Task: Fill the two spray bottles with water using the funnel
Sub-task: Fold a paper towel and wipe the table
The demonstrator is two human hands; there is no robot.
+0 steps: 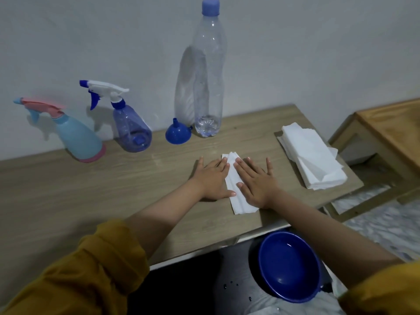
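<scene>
Blue bowl [288,267] sits nearest, below table edge, partly hidden by right forearm; can't tell if it holds water. Left hand [212,178] & right hand [255,180] lie flat, fingers spread, gripping nothing, pressing a folded tissue [238,201]. Further back: funnel [178,133] upside down beside near-empty water bottle [209,71], then purple spray bottle [131,128] & light-blue spray bottle [77,137], tops on. Risk: tall bottle tips if knocked w/ a reaching arm. Fill levels hard to read.
</scene>
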